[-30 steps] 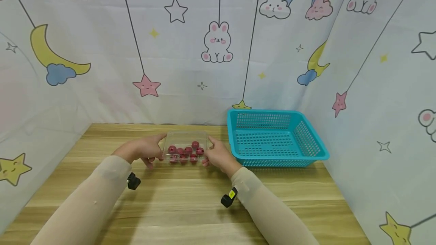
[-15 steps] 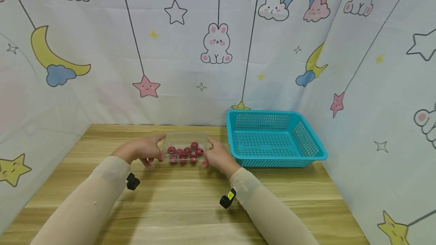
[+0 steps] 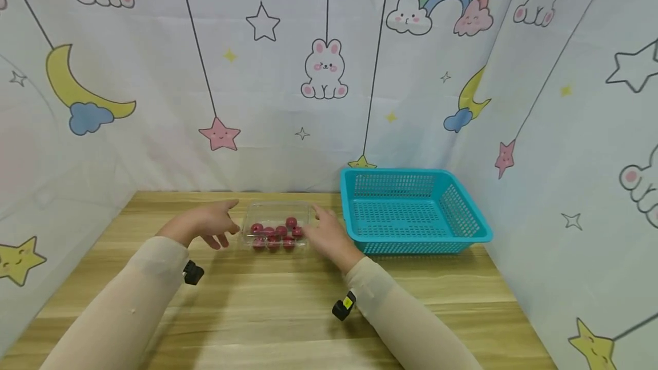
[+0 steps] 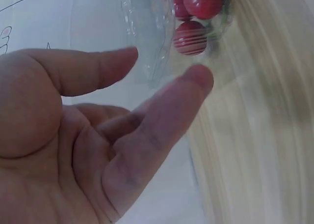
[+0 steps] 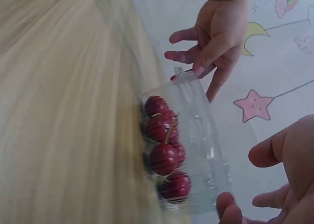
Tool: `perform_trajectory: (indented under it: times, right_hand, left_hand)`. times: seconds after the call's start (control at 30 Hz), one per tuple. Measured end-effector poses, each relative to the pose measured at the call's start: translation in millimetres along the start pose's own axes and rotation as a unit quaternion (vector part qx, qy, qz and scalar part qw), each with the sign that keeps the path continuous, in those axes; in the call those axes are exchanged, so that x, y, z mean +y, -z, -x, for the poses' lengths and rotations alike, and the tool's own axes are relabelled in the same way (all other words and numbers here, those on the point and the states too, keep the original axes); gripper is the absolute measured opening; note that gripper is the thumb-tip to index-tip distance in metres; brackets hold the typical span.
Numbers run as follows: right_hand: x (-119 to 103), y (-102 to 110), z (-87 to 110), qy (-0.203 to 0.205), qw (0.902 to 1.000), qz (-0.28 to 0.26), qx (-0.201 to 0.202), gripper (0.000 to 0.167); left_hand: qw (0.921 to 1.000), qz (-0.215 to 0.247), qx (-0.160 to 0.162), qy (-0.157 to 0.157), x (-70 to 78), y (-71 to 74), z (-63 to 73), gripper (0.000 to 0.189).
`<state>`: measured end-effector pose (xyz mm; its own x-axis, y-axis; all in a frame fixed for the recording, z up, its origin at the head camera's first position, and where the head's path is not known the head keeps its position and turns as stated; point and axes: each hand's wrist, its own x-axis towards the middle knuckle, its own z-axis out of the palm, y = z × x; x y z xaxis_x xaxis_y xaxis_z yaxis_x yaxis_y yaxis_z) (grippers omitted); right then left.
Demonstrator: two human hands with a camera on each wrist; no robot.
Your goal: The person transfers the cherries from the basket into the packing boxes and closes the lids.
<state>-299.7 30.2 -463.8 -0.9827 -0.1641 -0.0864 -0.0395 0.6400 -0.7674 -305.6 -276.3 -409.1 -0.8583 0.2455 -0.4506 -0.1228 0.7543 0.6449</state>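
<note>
A clear plastic box (image 3: 276,210) with several red cherries (image 3: 281,232) inside lies on the wooden table. Off its left end, my left hand (image 3: 205,222) has its thumb and fingers spread, with a small gap to the box in the left wrist view. My right hand (image 3: 329,238) is at the opposite end. In the right wrist view its thumb stands away from the clear wall, and a fingertip (image 5: 225,204) is close to the box corner; whether it touches, I cannot tell. Stems show among the cherries (image 5: 164,157). Neither hand grips anything.
A turquoise mesh basket (image 3: 411,240) stands just right of the right hand, near the table's back edge. The wooden table (image 3: 267,313) stretches toward me. A white printed curtain (image 3: 277,159) closes off the back and both sides.
My left hand has let go of the box end and drawn back to the left. The right hand's fingers have loosened at the other end. The view has shifted slightly.
</note>
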Motion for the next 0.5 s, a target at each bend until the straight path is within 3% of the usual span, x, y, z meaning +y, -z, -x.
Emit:
perform_trajectory:
  times: [0.13,0.27,0.37,0.5]
  right_hand:
    - [-8.3,3.2,3.9,0.027,0.9986,0.046,0.004,0.073]
    - [-19.6,6.9,8.1,0.058,0.9911,0.120,0.005,0.071]
    - [-28.6,11.4,7.3,0.094,0.9804,0.173,0.003,0.072]
    - [-38.9,26.2,0.5,0.147,0.9662,0.212,0.004,0.072]
  left_hand:
    - [0.9990,-0.024,0.039,-0.001,3.5,5.2,-1.7,0.096]
    - [0.9952,-0.059,0.077,-0.012,9.8,6.4,-3.5,0.097]
    - [0.9870,-0.107,0.116,-0.033,15.8,6.0,-3.5,0.094]
    - [0.9740,-0.135,0.169,-0.068,25.3,4.2,-2.9,0.088]
